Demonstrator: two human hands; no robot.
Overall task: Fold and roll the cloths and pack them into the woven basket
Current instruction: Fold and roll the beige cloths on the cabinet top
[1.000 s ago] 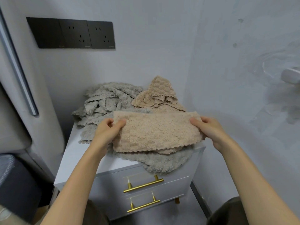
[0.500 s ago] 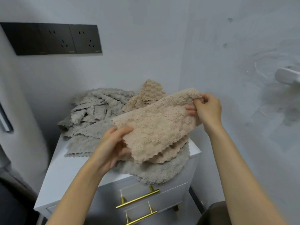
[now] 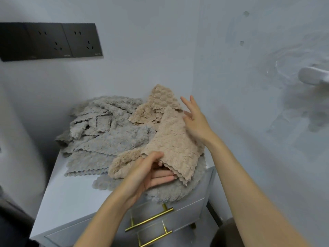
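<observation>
Beige cloth (image 3: 170, 139) part-folded, none rolled yet.
Left hand (image 3: 151, 173) clamps fingers on its six-o'clock edge; right hand (image 3: 195, 122), fingers apart, at two. Grey cloths (image 3: 106, 125) heaped at ten; basket unseen.

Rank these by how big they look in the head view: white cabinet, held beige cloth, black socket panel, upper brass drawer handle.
1. white cabinet
2. beige cloth, also nearest the camera
3. black socket panel, judged on its visible part only, since the left edge cuts it off
4. upper brass drawer handle
</observation>
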